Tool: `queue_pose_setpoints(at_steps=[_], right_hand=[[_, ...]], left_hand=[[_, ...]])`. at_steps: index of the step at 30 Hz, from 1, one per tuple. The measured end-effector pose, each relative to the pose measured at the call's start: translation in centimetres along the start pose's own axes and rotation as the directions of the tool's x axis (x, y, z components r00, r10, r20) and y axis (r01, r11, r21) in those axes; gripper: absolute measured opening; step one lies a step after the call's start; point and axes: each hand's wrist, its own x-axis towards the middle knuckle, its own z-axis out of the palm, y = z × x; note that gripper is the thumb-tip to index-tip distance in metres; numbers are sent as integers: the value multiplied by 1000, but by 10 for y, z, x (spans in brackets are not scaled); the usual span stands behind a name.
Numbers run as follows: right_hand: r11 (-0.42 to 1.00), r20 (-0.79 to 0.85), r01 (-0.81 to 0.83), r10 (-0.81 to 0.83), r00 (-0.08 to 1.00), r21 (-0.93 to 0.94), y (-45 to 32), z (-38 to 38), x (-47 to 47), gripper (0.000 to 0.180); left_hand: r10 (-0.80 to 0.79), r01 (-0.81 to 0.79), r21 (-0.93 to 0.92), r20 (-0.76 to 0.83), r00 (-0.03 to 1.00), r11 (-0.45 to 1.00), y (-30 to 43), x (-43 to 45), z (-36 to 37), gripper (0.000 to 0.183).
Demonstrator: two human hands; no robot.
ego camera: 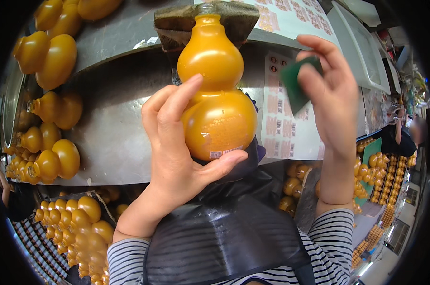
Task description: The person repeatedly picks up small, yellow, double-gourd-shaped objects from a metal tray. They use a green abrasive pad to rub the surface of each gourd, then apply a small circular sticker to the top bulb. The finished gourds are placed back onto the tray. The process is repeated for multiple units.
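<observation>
A glossy amber gourd-shaped bottle lies before me, its glass mouth at a notched wooden block. A mostly transparent printed sticker is on its lower bulb. My left hand curves around the bottle's left and lower sides, with fingertips near the waist and the thumb by the sticker's lower edge. To the right of the bottle, my right hand is raised and blurred, pinching a small dark green flat piece between thumb and fingers. Behind that piece lies a sheet of stickers.
Several amber gourd bottles stand on the metal table at left. More bottles fill a rack at lower left. A white plastic tray is at upper right. Another person is at far right, near rows of bottles.
</observation>
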Motion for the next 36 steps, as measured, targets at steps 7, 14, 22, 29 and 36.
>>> queue_pose_setpoints(at_steps=[7, 14, 22, 29, 36], right_hand=[[785, 374, 480, -342, 862, -391, -8, 38, 11, 35], [261, 558, 804, -606, 567, -534, 1, 32, -45, 25], [206, 520, 828, -693, 500, -522, 18, 56, -72, 20], [822, 1, 395, -433, 901, -410, 27, 56, -72, 21], [916, -184, 333, -375, 908, -224, 39, 53, -74, 34]], left_hand=[[-76, 70, -119, -42, 996, 990, 0, -7, 6, 113], [-227, 258, -520, 124, 966, 814, -10, -9, -8, 92], [-234, 272, -561, 141, 962, 782, -9, -6, -7, 97], [-120, 142, -482, 77, 990, 864, -18, -11, -3, 75], [-163, 196, -447, 112, 980, 873, -8, -8, -4, 59]])
